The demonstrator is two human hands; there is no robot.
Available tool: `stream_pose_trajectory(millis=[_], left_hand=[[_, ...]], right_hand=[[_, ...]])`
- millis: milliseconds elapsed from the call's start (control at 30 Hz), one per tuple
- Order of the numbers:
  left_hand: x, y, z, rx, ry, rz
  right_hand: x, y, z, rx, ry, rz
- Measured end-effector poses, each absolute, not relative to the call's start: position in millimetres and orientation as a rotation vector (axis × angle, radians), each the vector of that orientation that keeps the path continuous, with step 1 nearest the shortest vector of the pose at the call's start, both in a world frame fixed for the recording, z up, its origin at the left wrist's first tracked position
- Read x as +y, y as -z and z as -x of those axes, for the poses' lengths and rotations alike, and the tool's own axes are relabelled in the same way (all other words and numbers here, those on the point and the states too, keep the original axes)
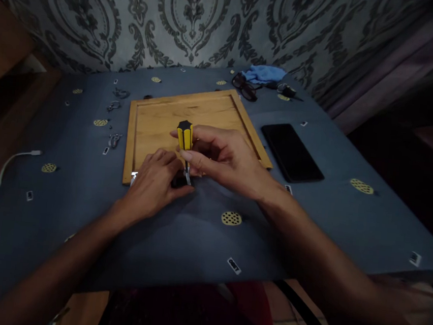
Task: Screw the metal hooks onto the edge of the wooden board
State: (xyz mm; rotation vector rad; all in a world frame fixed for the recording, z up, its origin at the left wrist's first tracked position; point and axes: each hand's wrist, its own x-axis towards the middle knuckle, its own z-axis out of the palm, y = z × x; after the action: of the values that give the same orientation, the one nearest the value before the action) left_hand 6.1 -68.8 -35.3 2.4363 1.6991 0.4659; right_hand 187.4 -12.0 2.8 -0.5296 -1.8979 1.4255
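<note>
Right hand (235,159) fingers clamped on screwdriver (185,136), tip unclear. Left hand (152,179) half-hides metal piece (188,177); can't tell finger grip. Board (163,119) beyond fingers, phone (293,153) to their right.

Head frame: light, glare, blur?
Head view: dim, upper right corner near black; head view: small bright glint at the wooden panel's lower left corner; head view: right forearm looks soft, while the screwdriver's yellow handle reads fairly clearly.

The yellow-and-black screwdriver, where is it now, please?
Just left of centre in the head view, the yellow-and-black screwdriver is in the right grip by the near edge of the framed wooden panel.
</note>
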Motion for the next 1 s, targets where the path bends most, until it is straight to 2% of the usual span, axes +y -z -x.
stream_pose_trajectory(millis=[400,1000], left_hand=[[-69,38,-4,1.659,-0.500,-2.483],[-68,39,-2,1.664,-0.521,-2.501]], right_hand=[[-8,17,-178,-1.728,-1.446,0.496],[-3,20,-179,-1.657,-1.556,0.409]])
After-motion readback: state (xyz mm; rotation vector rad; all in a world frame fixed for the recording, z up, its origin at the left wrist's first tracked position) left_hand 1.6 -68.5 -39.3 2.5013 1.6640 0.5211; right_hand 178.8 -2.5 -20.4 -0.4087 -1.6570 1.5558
